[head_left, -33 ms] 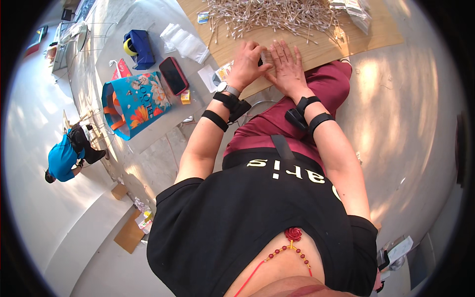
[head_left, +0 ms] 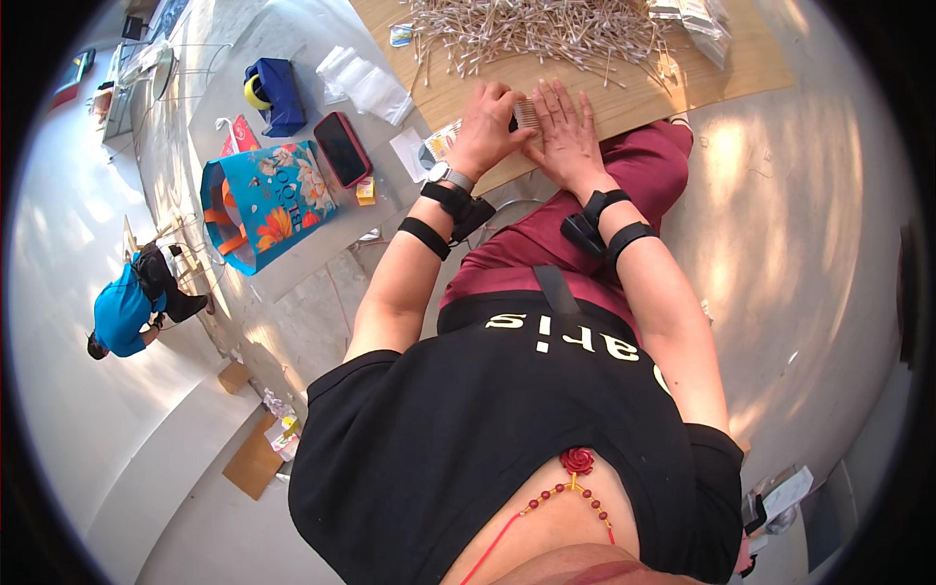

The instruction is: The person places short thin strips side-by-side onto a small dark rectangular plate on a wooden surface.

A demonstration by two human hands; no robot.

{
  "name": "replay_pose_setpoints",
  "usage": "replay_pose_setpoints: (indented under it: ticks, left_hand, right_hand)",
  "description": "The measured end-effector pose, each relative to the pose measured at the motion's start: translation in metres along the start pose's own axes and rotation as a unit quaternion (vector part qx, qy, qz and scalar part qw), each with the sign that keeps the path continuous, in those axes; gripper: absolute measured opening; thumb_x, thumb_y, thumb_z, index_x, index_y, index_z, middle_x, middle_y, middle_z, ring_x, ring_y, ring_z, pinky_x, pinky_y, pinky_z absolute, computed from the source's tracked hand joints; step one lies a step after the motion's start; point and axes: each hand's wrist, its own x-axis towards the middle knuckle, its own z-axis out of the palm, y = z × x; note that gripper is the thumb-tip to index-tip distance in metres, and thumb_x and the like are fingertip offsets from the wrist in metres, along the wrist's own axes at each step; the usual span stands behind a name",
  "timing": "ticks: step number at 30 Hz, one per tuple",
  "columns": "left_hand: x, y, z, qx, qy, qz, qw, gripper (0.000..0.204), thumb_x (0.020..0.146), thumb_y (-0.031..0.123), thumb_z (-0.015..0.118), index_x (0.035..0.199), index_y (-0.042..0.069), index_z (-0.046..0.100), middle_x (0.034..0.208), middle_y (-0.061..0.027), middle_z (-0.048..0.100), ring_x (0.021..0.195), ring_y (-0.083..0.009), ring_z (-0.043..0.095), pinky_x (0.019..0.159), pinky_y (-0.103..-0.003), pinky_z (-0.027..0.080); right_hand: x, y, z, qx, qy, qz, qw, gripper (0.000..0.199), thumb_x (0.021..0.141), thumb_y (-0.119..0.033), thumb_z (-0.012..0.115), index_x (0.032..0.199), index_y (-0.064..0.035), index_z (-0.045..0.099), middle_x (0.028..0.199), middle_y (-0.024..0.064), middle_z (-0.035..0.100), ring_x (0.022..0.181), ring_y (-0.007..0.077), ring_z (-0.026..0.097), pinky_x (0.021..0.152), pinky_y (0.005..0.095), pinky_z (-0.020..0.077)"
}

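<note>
At the near edge of the wooden table (head_left: 624,115), a small row of cotton swabs (head_left: 527,113) stands side by side between my two hands. My left hand (head_left: 485,129) is curled around the left side of the row, its thumb across the lower ends. Something small and dark shows by its fingers, too hidden to name. Flat against the right side of the swabs lies my right hand (head_left: 567,136), with fingers stretched out. Beyond both hands spreads a large loose heap of cotton swabs (head_left: 546,34). A printed card or pack (head_left: 441,142) lies beside my left wrist.
To the left are clear plastic bags (head_left: 366,86), a blue tape dispenser (head_left: 277,97), a phone (head_left: 342,148) and a blue floral bag (head_left: 278,205). A plastic packet (head_left: 704,29) lies at the table's far right. Another person (head_left: 127,307) in blue bends over far left.
</note>
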Motion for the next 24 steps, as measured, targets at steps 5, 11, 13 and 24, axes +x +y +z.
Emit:
replay_pose_setpoints:
  ticks: [5, 11, 13, 24]
  left_hand:
    - [-0.006, 0.005, 0.006, 0.012, 0.032, -0.002, 0.999, 0.053, 0.073, 0.019, 0.090, 0.120, 0.005, 0.070, 0.120, -0.0144, 0.064, 0.115, -0.0371, 0.057, 0.101, -0.046, 0.050]
    - [-0.017, 0.009, 0.015, 0.041, 0.052, -0.028, 0.997, 0.058, 0.080, 0.022, 0.086, 0.131, 0.004, 0.066, 0.137, -0.0162, 0.060, 0.130, -0.0378, 0.053, 0.111, -0.049, 0.043]
    - [-0.022, 0.011, 0.021, 0.084, 0.067, -0.039, 0.993, 0.063, 0.086, 0.027, 0.081, 0.141, 0.003, 0.061, 0.151, -0.0177, 0.055, 0.143, -0.0377, 0.047, 0.118, -0.049, 0.038]
    - [-0.025, 0.018, 0.049, 0.111, 0.012, -0.045, 0.993, 0.060, 0.105, 0.027, 0.056, 0.158, 0.002, 0.045, 0.169, -0.0189, 0.039, 0.159, -0.0337, 0.032, 0.129, -0.049, 0.027]
  right_hand:
    - [0.001, 0.000, 0.001, 0.014, 0.002, -0.004, 1.000, 0.093, 0.098, -0.066, 0.053, 0.168, -0.0105, 0.027, 0.177, 0.0063, 0.021, 0.166, 0.0237, 0.004, 0.132, 0.0554, -0.0030]
    - [0.001, 0.001, 0.003, 0.018, -0.008, 0.000, 1.000, 0.094, 0.098, -0.065, 0.053, 0.170, -0.0111, 0.024, 0.179, 0.0062, 0.017, 0.167, 0.0233, 0.003, 0.132, 0.0553, -0.0035]
    - [0.000, 0.001, 0.004, 0.022, -0.013, -0.002, 1.000, 0.092, 0.099, -0.064, 0.052, 0.170, -0.0113, 0.024, 0.179, 0.0062, 0.016, 0.167, 0.0231, 0.003, 0.132, 0.0554, -0.0036]
    - [0.000, 0.004, 0.015, 0.006, 0.043, -0.013, 0.999, 0.079, 0.102, -0.048, 0.048, 0.168, -0.0107, 0.029, 0.177, 0.0083, 0.022, 0.166, 0.0254, 0.009, 0.133, 0.0556, -0.0007]
